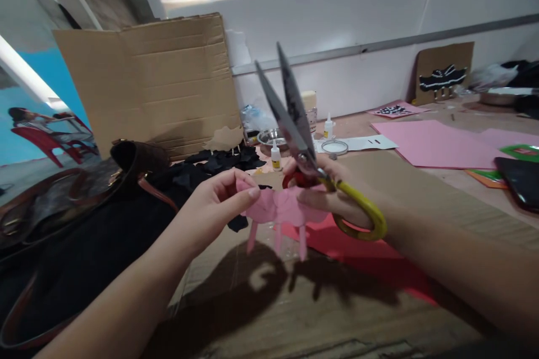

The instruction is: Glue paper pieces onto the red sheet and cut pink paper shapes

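Note:
Between my two hands, above the tabletop, is a pink paper cutout [281,208] with a scalloped body and three thin strips hanging down. My left hand [221,197] is closed, pinching the cutout's left end between thumb and fingers. My right hand [343,202] is closed too, with its thumb on the right part of the cutout. That same hand carries scissors [304,157] with a yellow and red handle, their blades apart and pointing up. Red paper [357,255] lies beneath my right hand. Black paper scraps [202,165] lie behind my left hand.
A black bag [92,247] fills the left side, below a standing cardboard sheet [168,78]. Glue bottles [275,157] and a metal bowl [265,137] stand at the back. Pink sheets [438,146] and a dark phone-like object [520,179] lie right. A person sits far left.

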The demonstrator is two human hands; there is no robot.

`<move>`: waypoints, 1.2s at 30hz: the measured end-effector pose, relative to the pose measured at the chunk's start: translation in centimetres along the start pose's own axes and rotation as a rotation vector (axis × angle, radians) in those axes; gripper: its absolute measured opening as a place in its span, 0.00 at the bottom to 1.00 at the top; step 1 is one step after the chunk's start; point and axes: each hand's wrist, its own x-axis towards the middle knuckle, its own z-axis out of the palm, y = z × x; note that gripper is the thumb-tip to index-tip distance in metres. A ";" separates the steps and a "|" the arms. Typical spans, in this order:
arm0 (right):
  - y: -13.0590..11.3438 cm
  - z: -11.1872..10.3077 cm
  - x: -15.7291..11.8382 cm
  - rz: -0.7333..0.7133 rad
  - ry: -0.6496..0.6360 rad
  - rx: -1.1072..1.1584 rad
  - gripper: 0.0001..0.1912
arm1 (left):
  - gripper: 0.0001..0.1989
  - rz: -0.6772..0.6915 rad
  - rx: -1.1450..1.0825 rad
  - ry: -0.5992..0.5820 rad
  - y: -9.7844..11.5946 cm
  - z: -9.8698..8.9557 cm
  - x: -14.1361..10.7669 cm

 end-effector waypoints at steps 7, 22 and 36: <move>-0.4 -0.9 0.4 -0.038 0.114 -0.050 0.11 | 0.14 0.004 -0.025 0.023 -0.4 0.3 0.3; 0.4 -0.4 0.0 -0.029 0.060 0.001 0.14 | 0.12 0.024 0.047 0.047 -0.3 0.0 0.3; 0.6 -0.1 0.6 0.002 0.259 -0.029 0.13 | 0.27 -0.097 -0.059 -0.171 -1.2 -0.1 0.9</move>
